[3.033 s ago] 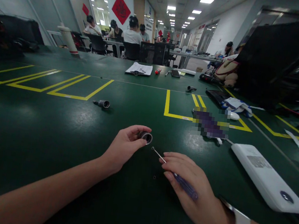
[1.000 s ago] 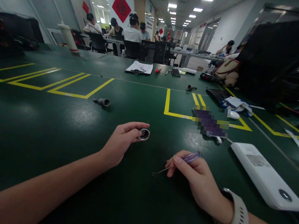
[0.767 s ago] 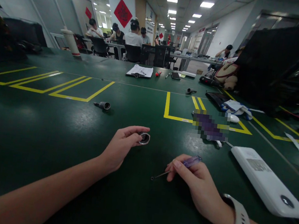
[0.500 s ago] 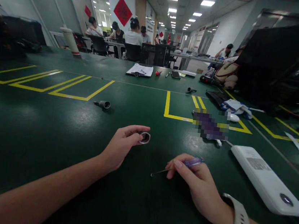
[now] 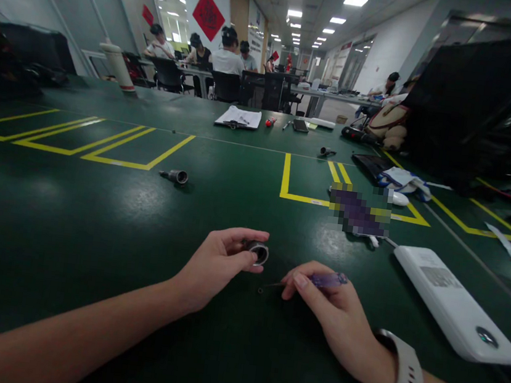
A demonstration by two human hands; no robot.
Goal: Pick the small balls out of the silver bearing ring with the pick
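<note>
Between the thumb and fingers of my left hand [image 5: 216,264] is a dark metal ring-shaped part [image 5: 259,253], its round opening facing me. My right hand [image 5: 328,300], with a pale watch on the wrist, is closed on the translucent purple handle of a thin tool [image 5: 331,280]. The tool's slender shaft points left and ends in a small round tip, just below the metal part and apart from it. A similar metal fitting [image 5: 178,176] with a narrow stem lies on the green table [image 5: 141,215] beyond my left hand.
A white power bank [image 5: 451,302] lies at the right, cabled near a blurred-out device [image 5: 358,210]. Farther back are another small fitting [image 5: 327,152], a clipboard [image 5: 238,117], a cloth [image 5: 405,182] and yellow tape outlines [image 5: 286,176]. People sit at distant desks.
My left hand has moved right and slightly toward me with the metal part, closer to the tool tip. My right hand has hardly moved; the tool tip is slightly higher.
</note>
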